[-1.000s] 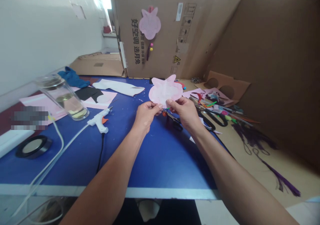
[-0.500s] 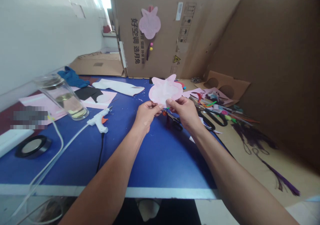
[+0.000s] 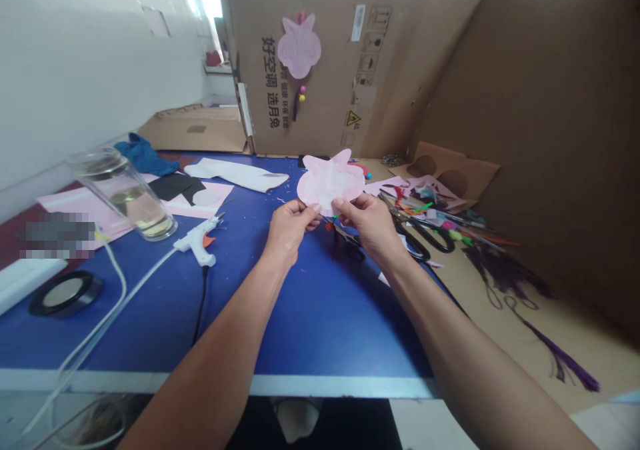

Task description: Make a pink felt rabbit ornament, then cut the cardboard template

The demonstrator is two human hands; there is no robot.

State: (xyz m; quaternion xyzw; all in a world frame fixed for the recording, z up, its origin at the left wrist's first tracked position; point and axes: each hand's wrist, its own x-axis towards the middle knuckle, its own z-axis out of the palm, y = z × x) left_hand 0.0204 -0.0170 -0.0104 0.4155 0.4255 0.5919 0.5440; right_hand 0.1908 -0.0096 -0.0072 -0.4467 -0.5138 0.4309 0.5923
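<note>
A pink, lobed cutout (image 3: 331,182) with two pointed tips and a whiter middle is held up above the blue table. My left hand (image 3: 293,227) pinches its lower left edge between thumb and fingers. At the lower right edge, my right hand (image 3: 369,222) grips the same cutout, thumb on its front. Small scissors (image 3: 350,239) and a red bead (image 3: 329,225) show just below it, partly hidden by my right hand. A similar pink shape (image 3: 299,47) is fixed on the cardboard behind.
A white glue gun (image 3: 199,242), a tilted glass jar (image 3: 135,200) and a black tape roll (image 3: 66,293) are at the left. Black-handled scissors (image 3: 433,235), scraps and purple tassels (image 3: 560,350) lie right. The blue table's (image 3: 330,330) pale front edge runs below.
My left hand has shifted slightly left along the cutout's lower edge, its thumb moving a little off the front. The cutout and my right hand are nearly still.
</note>
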